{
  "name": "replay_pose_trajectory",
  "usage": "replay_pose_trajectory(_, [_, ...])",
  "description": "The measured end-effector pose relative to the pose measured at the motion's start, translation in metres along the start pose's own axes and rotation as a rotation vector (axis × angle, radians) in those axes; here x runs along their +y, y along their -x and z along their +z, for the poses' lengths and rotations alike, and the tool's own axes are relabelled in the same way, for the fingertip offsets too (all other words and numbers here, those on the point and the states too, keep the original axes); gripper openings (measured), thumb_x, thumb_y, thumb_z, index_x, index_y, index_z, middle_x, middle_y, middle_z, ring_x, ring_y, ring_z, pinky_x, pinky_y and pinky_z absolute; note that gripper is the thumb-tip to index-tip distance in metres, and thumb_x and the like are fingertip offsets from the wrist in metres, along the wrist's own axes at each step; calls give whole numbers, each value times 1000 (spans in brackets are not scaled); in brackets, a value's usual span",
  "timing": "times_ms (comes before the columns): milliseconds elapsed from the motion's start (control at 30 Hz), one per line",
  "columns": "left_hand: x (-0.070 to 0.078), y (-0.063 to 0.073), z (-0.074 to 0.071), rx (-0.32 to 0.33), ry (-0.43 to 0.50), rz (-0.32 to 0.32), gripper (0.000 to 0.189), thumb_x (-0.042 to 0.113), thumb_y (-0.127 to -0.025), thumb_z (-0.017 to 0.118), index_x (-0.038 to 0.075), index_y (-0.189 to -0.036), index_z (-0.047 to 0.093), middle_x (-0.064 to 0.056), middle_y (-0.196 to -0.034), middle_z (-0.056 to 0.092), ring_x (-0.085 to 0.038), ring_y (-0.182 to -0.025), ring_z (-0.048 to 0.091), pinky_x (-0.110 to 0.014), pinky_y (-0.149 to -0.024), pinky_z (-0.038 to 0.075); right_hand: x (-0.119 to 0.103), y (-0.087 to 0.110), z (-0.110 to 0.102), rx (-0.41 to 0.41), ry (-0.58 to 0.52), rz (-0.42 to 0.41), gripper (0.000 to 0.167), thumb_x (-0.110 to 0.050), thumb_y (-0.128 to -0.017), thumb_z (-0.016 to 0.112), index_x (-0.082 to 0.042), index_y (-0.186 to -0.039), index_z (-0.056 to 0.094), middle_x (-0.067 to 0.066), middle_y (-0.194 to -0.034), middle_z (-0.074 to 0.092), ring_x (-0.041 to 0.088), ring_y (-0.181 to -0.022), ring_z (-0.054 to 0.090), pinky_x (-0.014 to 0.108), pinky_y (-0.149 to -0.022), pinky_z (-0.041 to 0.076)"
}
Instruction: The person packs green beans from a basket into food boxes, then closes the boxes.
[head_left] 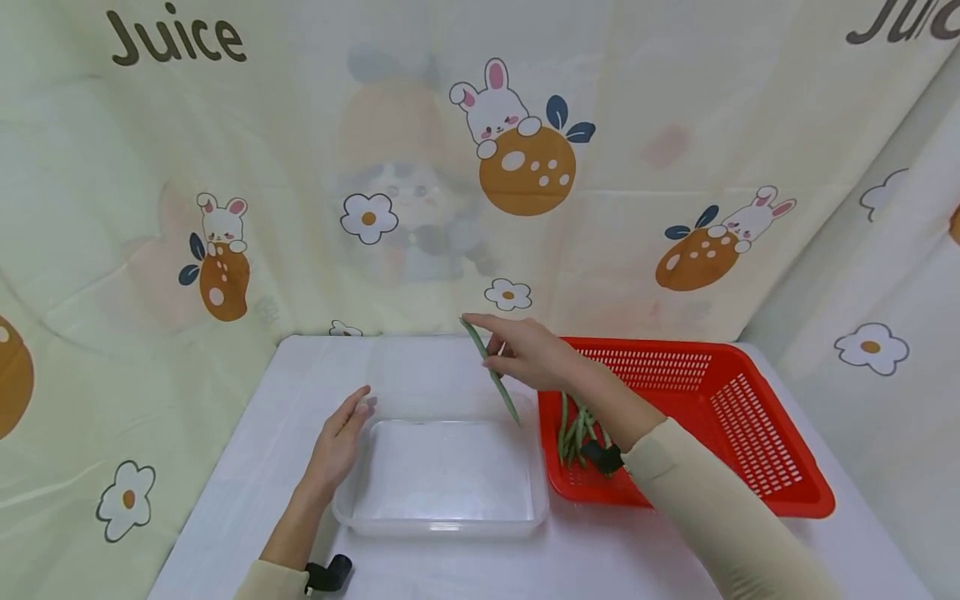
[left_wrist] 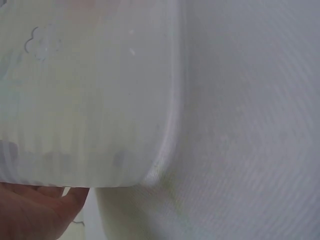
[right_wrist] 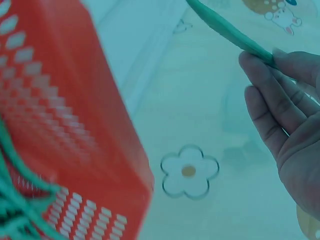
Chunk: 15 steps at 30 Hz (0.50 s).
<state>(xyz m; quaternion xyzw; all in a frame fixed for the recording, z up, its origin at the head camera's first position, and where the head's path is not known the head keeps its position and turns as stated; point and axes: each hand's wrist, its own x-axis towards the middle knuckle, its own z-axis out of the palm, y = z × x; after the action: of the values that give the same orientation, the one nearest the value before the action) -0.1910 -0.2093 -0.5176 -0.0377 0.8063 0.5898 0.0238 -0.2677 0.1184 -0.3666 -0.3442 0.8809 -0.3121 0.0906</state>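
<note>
In the head view my right hand point(head_left: 528, 354) pinches one green bean point(head_left: 491, 372) between thumb and fingers, above the table near the clear plastic box point(head_left: 442, 527). The bean slants down toward the box's right rim. The right wrist view shows the same bean point(right_wrist: 227, 31) sticking out from the fingertips. My left hand point(head_left: 337, 442) rests at the left side of the box with its fingers fairly straight. Part of that hand point(left_wrist: 42, 212) shows beside the box wall point(left_wrist: 125, 125) in the left wrist view. No beans show inside the box.
A red perforated basket point(head_left: 780, 450) stands right of the box, under my right forearm. Several green beans point(head_left: 576, 429) lie at its left end. A printed curtain point(head_left: 420, 275) hangs behind the white table point(head_left: 247, 475).
</note>
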Motion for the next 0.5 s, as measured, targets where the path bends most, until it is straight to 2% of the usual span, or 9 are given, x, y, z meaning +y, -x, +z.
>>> replay_pose_trajectory(233, [0,0,0,8,-15,0,50,35,-114,37,19,-162,36,-15,-159,49,-34,-152,42,-56,-127,24,-9,-17,26,-2,-113,-17,70,-10,-100,70,-22,-161,39,0,-96,74,17,-83,74,29,-76,60])
replay_pose_trajectory(500, [0,0,1,11,-20,-7,50,35,-114,37,19,-162,36,-15,-160,49,-35,-151,42,-57,-127,24,-23,-31,59,-11,-138,-19,72,-11,-100,70,-24,-162,37,1,-95,73,16,-82,72,26,-74,59])
